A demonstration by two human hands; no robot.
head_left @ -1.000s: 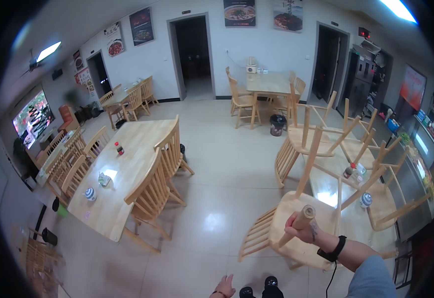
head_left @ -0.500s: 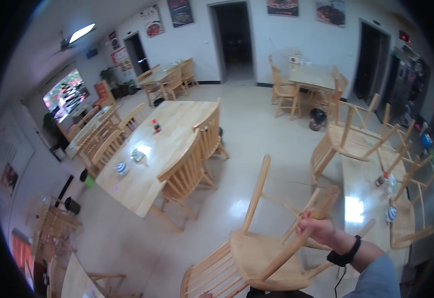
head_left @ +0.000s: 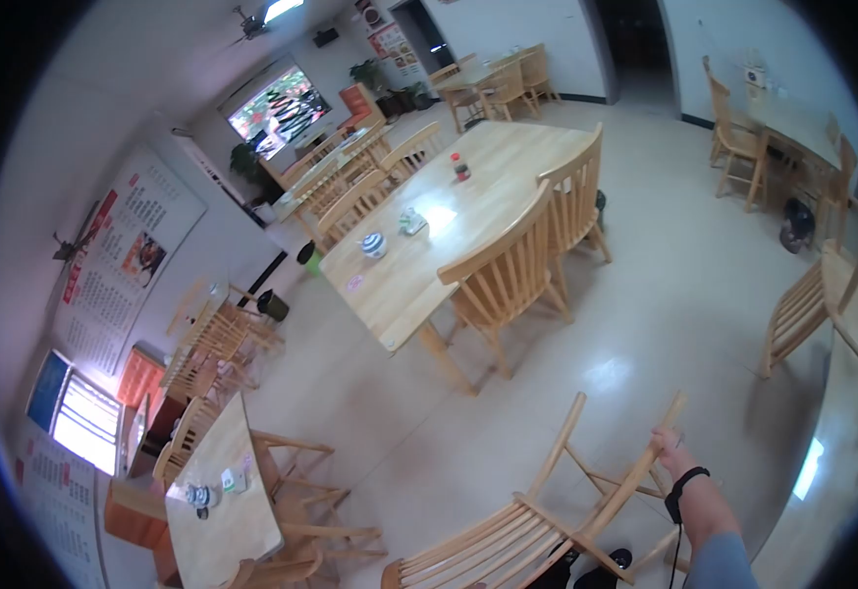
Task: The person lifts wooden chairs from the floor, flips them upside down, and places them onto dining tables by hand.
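A light wooden chair (head_left: 628, 488) is tilted on its side at the lower middle, its slatted backrest toward the bottom left and its legs pointing up and right. My right hand (head_left: 671, 449) is closed round one of its legs, close to the leg's end. A black band with a dark cord circles my right wrist. Of my left hand, at most a sliver shows at the bottom edge by the backrest slats, and its fingers are hidden. Below the chair, a dark shoe (head_left: 617, 562) is partly visible on the floor.
A large table (head_left: 508, 162) with chairs along its sides bears a teapot (head_left: 373, 245) and a red-capped bottle (head_left: 460, 167). At right, an upturned chair (head_left: 851, 294) rests on a table (head_left: 810, 510). Another table (head_left: 223, 535) stands lower left, chairs beside it.
The view has swung to the right-hand table's left, so the room appears shifted rightward. The chair has turned, hiding most of its seat; my right hand still grips its leg.
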